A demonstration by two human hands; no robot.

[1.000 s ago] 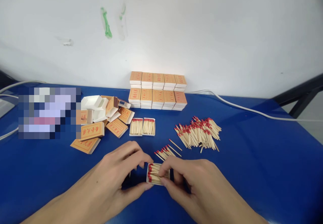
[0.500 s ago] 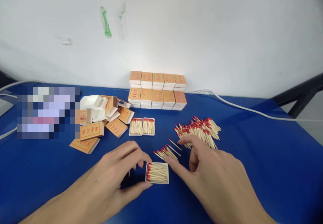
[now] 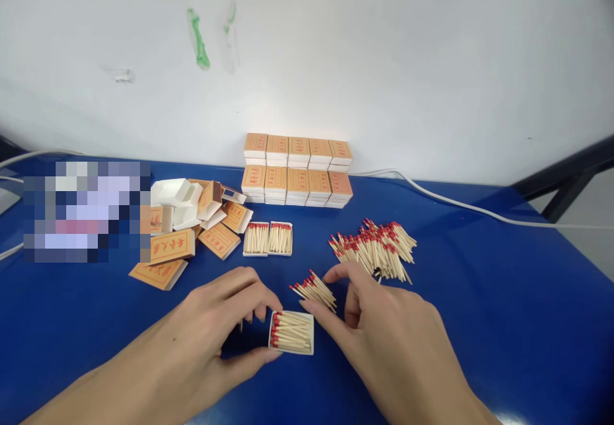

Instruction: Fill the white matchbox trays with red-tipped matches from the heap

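A white matchbox tray partly filled with red-tipped matches lies on the blue table in front of me. My left hand grips its left side, thumb below and fingers curled above. My right hand sits just right of the tray, thumb and index finger closing around a small bunch of matches lying on the table. A larger loose pile of matches lies behind my right hand.
Two filled trays sit side by side mid-table. Stacked orange matchboxes stand against the white wall. Scattered orange sleeves and empty white trays lie at left. A white cable runs along the back right.
My right hand left the tray, reached toward the loose matches, and now gathers the small bunch beside the tray. My left hand has kept holding the tray.
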